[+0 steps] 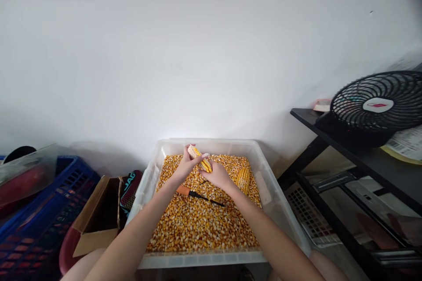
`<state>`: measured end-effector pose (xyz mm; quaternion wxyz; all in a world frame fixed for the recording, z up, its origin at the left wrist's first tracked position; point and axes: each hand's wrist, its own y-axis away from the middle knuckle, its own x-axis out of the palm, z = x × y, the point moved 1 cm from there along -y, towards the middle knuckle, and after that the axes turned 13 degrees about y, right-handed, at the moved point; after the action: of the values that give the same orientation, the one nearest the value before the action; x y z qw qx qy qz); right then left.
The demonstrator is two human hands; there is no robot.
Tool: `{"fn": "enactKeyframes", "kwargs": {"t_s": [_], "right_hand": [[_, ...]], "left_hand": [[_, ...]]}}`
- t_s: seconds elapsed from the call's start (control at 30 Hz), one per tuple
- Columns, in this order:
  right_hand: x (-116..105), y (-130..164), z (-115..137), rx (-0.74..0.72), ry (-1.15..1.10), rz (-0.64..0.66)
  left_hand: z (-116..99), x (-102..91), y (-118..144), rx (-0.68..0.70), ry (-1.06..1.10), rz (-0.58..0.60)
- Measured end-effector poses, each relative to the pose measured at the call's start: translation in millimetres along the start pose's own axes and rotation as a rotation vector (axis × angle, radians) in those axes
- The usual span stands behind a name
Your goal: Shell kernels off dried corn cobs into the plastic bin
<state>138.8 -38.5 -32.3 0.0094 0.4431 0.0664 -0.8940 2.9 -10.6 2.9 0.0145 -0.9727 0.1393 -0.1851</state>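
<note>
Between my two hands is an ear of corn, tilted, partly stripped to the pale cob at its upper left end. My left hand is closed around that bare end, thumb lying along the cob. The fingers of my right hand close on the lower right end, where yellow kernels stand in rows. Below the hands, a screwdriver-like tool with an orange handle and a dark shaft lies on loose corn kernels. Another ear of corn, still full of kernels, rests on them by my right forearm.
The kernels lie in a translucent plastic bin against a white wall. To the left stand a cardboard box and a blue plastic crate. A black fan sits on a dark shelf at right.
</note>
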Motion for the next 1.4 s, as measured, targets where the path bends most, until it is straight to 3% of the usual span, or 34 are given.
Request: {"fn": "enactKeyframes", "kwargs": {"t_s": [0.2,0.33,0.63,1.13,1.2,1.33,1.4], "right_hand": [[1.4,1.6,-0.9,-0.006,-0.113,0.179],[-0.1,3.3,0.7,-0.009,-0.181,0.258],[-2.3,5.0,2.8,-0.064,-0.281,0.306],[5.8,4.7,-6.7,-0.035,-0.386,0.363],[4.5,6.0,-4.8,-0.019,-0.405,0.409],[-1.7,7.8,3.9,-0.042,-0.593,0.623],[-6.4,7.4,8.4,-0.07,-0.711,0.637]], "left_hand": [[-5.6,-9.6,-2.9,-0.024,-0.148,0.177],[-7.6,-15.7,-4.4,-0.009,-0.229,0.233],[-7.6,-14.3,-1.7,0.019,-0.252,0.242],[-3.2,-5.0,4.5,0.004,-0.193,0.136],[-4.9,-6.3,4.1,-0.019,-0.173,0.163],[-8.1,-14.5,0.8,-0.117,-0.126,0.307],[-8.8,-19.0,-1.2,-0.129,-0.12,0.332]]}}
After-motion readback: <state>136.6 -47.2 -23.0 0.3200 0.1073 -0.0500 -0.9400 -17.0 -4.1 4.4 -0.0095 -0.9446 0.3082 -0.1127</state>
